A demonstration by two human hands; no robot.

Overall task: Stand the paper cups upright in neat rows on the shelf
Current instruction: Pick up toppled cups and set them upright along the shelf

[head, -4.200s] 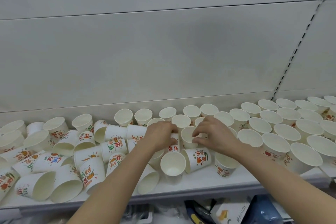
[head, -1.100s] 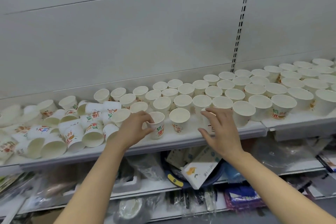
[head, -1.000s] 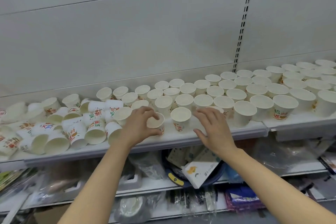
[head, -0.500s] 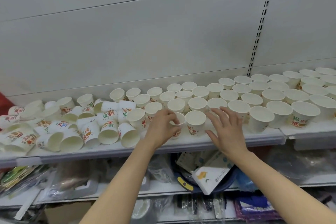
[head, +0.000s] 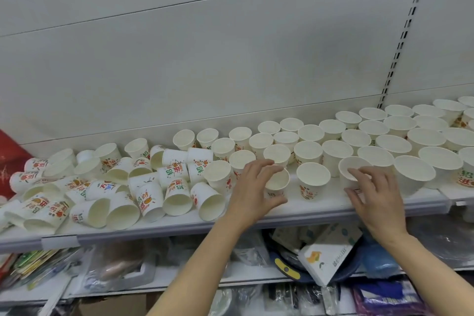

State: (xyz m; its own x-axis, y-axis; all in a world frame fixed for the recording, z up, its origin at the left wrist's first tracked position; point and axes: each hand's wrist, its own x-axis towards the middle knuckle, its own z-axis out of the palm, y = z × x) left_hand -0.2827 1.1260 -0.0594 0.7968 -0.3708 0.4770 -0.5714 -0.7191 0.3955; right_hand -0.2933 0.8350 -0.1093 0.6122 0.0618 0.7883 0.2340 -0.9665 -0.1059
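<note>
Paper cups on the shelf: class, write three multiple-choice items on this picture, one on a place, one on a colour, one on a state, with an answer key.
1. Where do the toppled cups lie?
A. Shelf's left part
B. Shelf's right end
C. Lower shelf

2. What colour are the cups inside?
A. Blue
B. White
C. Black

3. How is the cup in the left hand?
A. Crushed flat
B. Upside down
C. Upright, mouth up

Key: 1 A, the jumble lies left of the standing rows. 2 B, every open mouth shows white. 3 C, its open rim faces up between fingers and thumb.
</note>
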